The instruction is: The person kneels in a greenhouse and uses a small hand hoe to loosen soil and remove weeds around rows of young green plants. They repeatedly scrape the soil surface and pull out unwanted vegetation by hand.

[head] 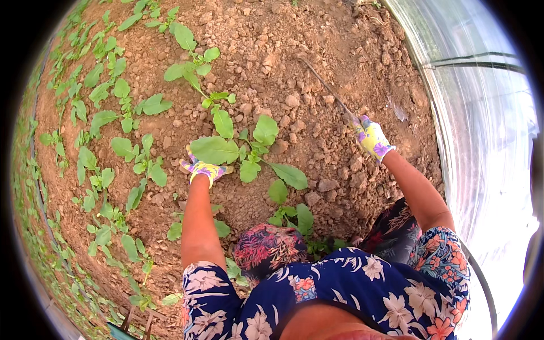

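Observation:
My left hand, in a yellow and purple patterned glove, reaches down at a leafy green seedling, its fingers spread and partly under a broad leaf. Whether it touches the soil cannot be told. My right hand, in a matching glove, is closed around the end of a thin brown rod or stick, whose far end rests on the crumbly soil up and to the left. Another seedling grows farther up, and one more stands close to my knee.
Rows of seedlings fill the left side, with a thin dark hose or line beyond them. Clods of soil lie between my arms. Translucent plastic sheeting rises along the right edge. Wooden pieces are at the lower left.

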`<move>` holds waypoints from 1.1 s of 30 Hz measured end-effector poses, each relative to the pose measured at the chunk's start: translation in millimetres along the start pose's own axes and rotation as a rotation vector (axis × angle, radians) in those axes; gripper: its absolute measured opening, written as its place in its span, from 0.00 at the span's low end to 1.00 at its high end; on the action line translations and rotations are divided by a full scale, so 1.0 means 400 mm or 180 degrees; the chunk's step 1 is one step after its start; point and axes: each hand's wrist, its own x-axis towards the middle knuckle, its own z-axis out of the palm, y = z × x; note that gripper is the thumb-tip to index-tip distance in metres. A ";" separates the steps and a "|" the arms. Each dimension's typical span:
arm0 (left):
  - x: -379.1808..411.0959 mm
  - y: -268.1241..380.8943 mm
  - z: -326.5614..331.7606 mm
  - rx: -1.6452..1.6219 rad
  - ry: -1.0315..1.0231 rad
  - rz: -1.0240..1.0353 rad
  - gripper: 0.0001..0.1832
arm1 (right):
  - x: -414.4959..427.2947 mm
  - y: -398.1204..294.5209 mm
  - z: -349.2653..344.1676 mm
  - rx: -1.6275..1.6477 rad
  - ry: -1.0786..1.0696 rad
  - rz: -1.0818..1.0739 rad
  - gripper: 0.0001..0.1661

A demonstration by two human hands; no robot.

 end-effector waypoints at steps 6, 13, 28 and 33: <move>-0.031 0.037 -0.047 -0.0042 -0.0164 0.0025 0.50 | 0.376 -0.203 -0.059 0.0477 0.0955 -0.0177 0.22; -0.028 -0.001 -0.029 -0.0185 -0.0222 0.0023 0.48 | 0.565 -0.412 -0.091 -0.0845 0.0439 -0.0265 0.24; 0.011 -0.012 0.013 -0.0131 0.0423 0.0088 0.51 | 0.097 0.024 -0.123 -0.0489 0.0491 0.0238 0.21; -0.035 0.034 -0.051 -0.0057 0.0260 0.0149 0.55 | 0.292 -0.071 -0.192 0.0229 0.1121 -0.0057 0.22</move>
